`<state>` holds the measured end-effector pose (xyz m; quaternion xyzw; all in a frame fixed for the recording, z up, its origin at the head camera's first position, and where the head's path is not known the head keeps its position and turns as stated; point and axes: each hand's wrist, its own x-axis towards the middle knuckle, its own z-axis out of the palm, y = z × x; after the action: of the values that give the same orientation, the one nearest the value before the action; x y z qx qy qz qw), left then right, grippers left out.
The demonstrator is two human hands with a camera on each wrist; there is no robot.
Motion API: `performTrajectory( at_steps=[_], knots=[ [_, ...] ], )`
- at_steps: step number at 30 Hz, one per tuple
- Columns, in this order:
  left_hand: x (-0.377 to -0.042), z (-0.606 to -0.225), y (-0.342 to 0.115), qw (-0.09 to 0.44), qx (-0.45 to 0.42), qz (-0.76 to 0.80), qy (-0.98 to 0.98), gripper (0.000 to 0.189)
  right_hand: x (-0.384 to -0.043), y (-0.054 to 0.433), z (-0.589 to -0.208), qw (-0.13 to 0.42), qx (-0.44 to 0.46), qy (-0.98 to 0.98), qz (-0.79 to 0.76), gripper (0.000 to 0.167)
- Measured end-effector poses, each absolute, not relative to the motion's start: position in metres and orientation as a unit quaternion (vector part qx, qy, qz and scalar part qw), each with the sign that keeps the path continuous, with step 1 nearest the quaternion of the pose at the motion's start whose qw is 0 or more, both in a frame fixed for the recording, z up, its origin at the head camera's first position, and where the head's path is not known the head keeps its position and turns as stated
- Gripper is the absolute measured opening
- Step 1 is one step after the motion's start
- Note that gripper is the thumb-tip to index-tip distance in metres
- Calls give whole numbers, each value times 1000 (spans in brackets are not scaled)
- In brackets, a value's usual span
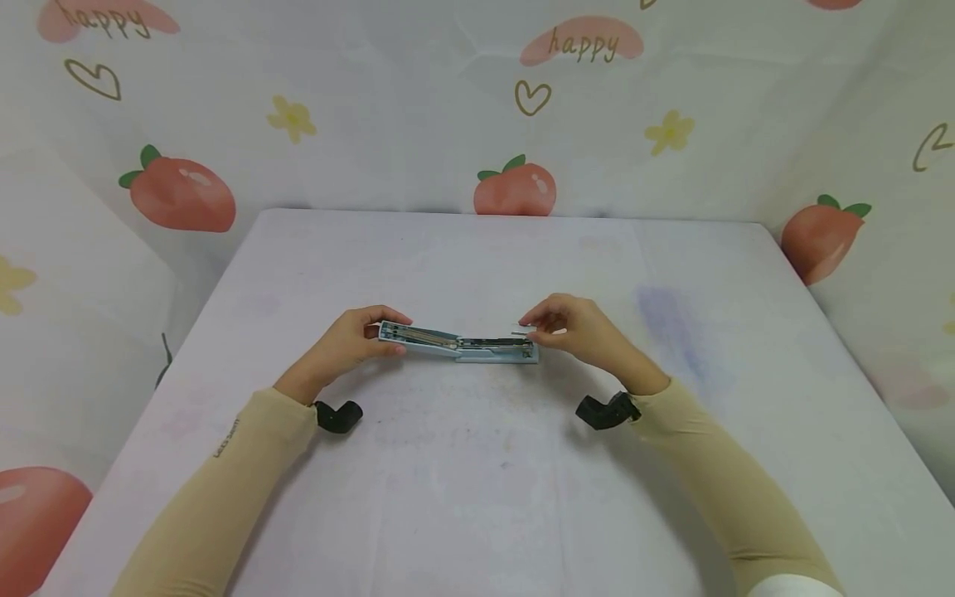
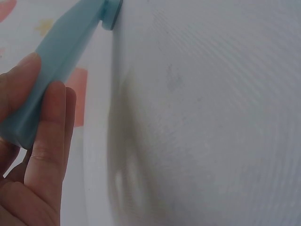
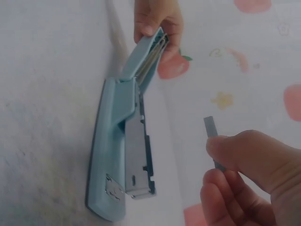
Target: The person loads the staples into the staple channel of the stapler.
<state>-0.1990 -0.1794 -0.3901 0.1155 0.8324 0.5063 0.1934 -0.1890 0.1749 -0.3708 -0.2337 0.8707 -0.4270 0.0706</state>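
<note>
1. While the left hand (image 1: 346, 340) grips one end of a pale blue stapler (image 1: 457, 345), the right hand (image 1: 578, 327) pinches a small grey metal strip (image 3: 210, 128) between thumb and fingers, just above the stapler's other end.
2. The stapler is unfolded lengthwise near the middle of a white bench (image 1: 477, 481), between its left and right edges and well in from the far edge. Its base appears to rest on the bench; the top arm (image 3: 136, 63), folded back, tilts up into the left hand.
3. What could go wrong: the strip is slim and only lightly pinched, so a loose grip might drop it or twist it crosswise to the metal channel (image 3: 135, 150). If the left hand slackened, the arm could swing and shift the base.
4. The right wrist view shows the strip's flat face and the channel's notched side; from the head, the strip is barely a dark line. The left wrist view alone shows the arm's smooth outer shell close up, without the strip or right hand.
</note>
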Motion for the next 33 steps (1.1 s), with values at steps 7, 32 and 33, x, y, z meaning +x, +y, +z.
performTrajectory(
  at_steps=[7,32,33],
  knots=[
    [-199,-391,-180,194,115,513,828,45,-191,163,-375,58,-242,867,-432,21],
    [-200,-392,-179,192,109,502,836,46,-201,137,-390,63,-264,872,-407,19],
    [-200,-392,-179,192,109,501,837,46,-201,137,-391,63,-265,873,-405,20]
  ],
)
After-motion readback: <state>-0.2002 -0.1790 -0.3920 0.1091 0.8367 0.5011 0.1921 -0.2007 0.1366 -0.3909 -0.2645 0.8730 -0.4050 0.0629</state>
